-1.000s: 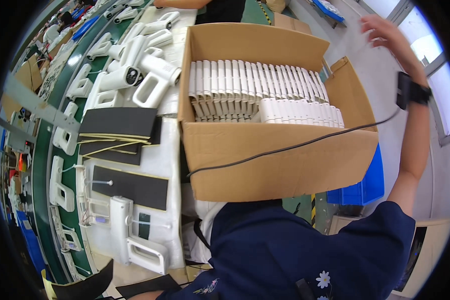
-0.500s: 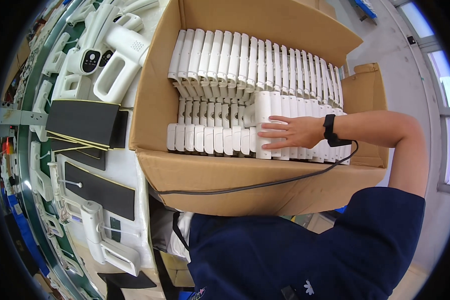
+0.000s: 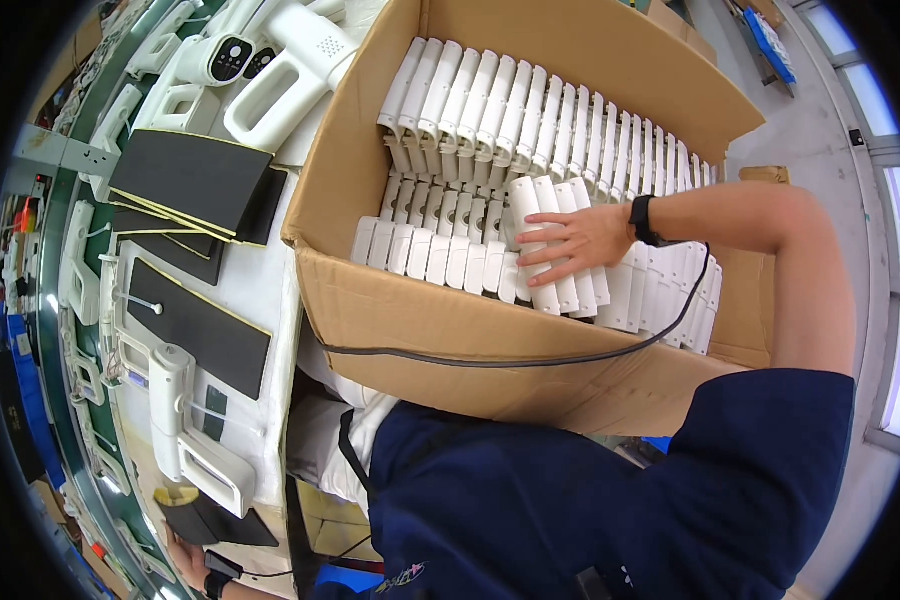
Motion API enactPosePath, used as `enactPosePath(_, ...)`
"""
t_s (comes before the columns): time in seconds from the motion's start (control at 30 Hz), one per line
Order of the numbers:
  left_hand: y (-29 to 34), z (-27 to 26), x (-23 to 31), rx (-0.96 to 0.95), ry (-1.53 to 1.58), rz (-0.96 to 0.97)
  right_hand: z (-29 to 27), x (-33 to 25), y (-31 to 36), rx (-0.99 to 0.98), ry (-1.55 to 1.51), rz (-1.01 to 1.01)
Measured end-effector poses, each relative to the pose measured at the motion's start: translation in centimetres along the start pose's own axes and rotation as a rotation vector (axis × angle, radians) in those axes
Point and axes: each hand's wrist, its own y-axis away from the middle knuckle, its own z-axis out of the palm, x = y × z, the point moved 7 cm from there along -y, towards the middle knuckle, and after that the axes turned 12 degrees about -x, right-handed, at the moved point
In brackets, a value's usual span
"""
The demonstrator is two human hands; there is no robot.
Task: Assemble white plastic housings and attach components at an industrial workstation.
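My right hand (image 3: pixel 577 243) lies with fingers spread across the tops of several white plastic housings (image 3: pixel 550 205), which lean at a slant in the lower row of a cardboard box (image 3: pixel 440 340). Housings without a hand on them stand close together along the upper row (image 3: pixel 490 95) of the same box. At the lower left, my left hand (image 3: pixel 183 556) is beside a black sheet (image 3: pixel 215 520) with a yellow edge, near the end of a white handled device (image 3: pixel 195 440). That sheet's left corner looks curled up, and the left fingers are partly hidden.
Left of the box, a table carries stacked black sheets (image 3: pixel 185 180) and more white handled devices (image 3: pixel 295 70). A black cable (image 3: pixel 530 360) runs from my right wristband along the box's near side. Windows (image 3: pixel 875 100) line the right wall.
My left hand has come into view at the lower left, by the black sheet. The housings beneath my right hand now lean more, apart from those on their right. The whole view has shifted.
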Motion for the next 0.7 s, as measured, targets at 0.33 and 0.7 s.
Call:
enactPosePath(0.33, 6.6, 6.9, 10.6, 1.026, -1.201, 0.704, -3.2, 2.3, 1.2, 0.073, 0.026, 0.152)
enactPosePath(0.7, 11.0, 25.7, 9.9, 0.440, -0.782, 0.963, -1.9, 5.3, -0.5, -0.052, -0.729, 0.233)
